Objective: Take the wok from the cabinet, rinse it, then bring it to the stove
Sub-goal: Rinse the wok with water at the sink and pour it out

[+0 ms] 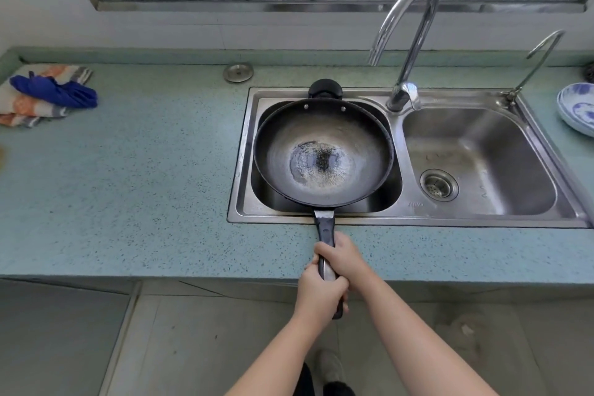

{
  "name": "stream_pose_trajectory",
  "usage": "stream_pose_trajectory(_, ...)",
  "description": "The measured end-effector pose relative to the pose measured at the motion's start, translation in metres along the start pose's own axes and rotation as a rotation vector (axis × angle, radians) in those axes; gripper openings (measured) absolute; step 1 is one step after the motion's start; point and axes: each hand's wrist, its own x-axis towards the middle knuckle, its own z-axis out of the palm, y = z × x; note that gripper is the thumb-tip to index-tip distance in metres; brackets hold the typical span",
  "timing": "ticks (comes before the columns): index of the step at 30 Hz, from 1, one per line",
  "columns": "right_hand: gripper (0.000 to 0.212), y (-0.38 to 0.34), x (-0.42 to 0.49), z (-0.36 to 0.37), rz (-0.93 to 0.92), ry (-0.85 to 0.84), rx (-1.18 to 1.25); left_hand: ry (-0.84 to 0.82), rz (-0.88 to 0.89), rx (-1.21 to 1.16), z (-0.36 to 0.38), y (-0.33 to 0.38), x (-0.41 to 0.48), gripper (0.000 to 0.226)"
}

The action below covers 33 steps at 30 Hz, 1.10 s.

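A black wok with a worn grey bottom sits over the left basin of the steel sink, its small helper handle at the far side. Its long black handle reaches toward me over the counter edge. My right hand grips the handle further up and my left hand grips it nearer the end. The tall chrome tap stands behind the divider, its spout above the wok's right rim. No water is visibly running.
The right basin holds only its drain strainer. A thin second tap stands at the far right. Blue-patterned plates lie on the right counter. Cloths lie at the far left of the teal counter.
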Motion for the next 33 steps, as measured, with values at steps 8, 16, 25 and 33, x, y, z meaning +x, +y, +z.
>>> stream_pose_trajectory(8, 0.020, 0.008, -0.002, 0.008, 0.004, -0.004, 0.145, -0.007, 0.047, -0.006, -0.009, -0.010, 0.004, 0.018)
stream_pose_trajectory(16, 0.030, 0.010, -0.010, 0.006, -0.027, 0.084, 0.057, 0.023, 0.108, 0.118, -0.012, -0.021, 0.005, 0.026)
stream_pose_trajectory(25, 0.032, 0.009, -0.025, -0.014, -0.017, 0.127, 0.005, 0.027, 0.148, 0.350, -0.029, -0.001, 0.013, 0.020)
stream_pose_trajectory(33, 0.019, 0.010, -0.035, -0.053, -0.014, 0.289, 0.196, 0.043, 0.527, 0.748, -0.024, 0.038, 0.039, 0.041)
